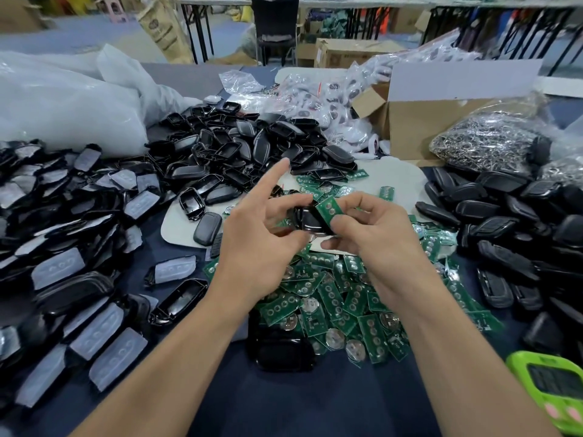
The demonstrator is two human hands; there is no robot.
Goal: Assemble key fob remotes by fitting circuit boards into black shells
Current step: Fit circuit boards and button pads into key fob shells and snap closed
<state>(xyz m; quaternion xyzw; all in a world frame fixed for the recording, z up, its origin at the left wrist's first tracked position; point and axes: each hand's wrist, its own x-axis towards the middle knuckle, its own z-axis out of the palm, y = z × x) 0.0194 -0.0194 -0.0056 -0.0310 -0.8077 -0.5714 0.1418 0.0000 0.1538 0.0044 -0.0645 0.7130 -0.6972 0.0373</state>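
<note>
Over the board pile (318,298) my left hand (262,238) apparently grips a black shell (307,220). My right hand (378,241) pinches a circuit board (328,208).

green timer (550,394) | cardboard box (419,127) | bagged metal rings (482,143)

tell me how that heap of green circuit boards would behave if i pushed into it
The green circuit boards lie loose and overlapped at all angles, so a push would probably scatter them rather than shift the heap whole. Each looks thin and flat, likely stiff and light. The round silver coin cells on some may add a little weight.
</note>
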